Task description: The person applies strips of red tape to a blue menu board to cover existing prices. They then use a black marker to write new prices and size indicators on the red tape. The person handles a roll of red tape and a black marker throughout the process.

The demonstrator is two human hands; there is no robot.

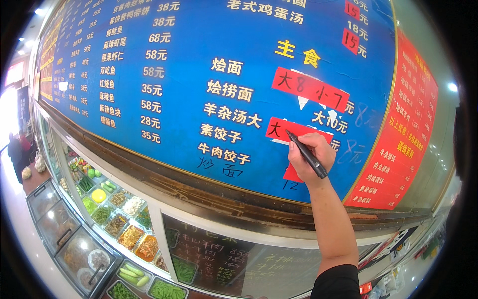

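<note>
My right hand [317, 153] grips a black marker pen [308, 155] on the blue menu board [179, 93]. The pen's tip meets, or nearly meets, a red paper strip [282, 127], just right of a black handwritten character. My fingers cover part of that strip's right half. Another red strip [310, 89] with black handwriting is stuck higher up, slightly tilted, with torn white patches around it. Below my hand, a further red piece [293, 174] shows, partly hidden by the wrist. My left hand is out of view.
A red menu panel [396, 123] adjoins the board's right edge. Under the board runs a worn brown ledge [179, 190]. Lower left, a glass display holds trays of food [130, 237], beside lidded cases [76, 258]. A dark panel with handwriting [224, 258] stands below. People [18, 153] appear far left.
</note>
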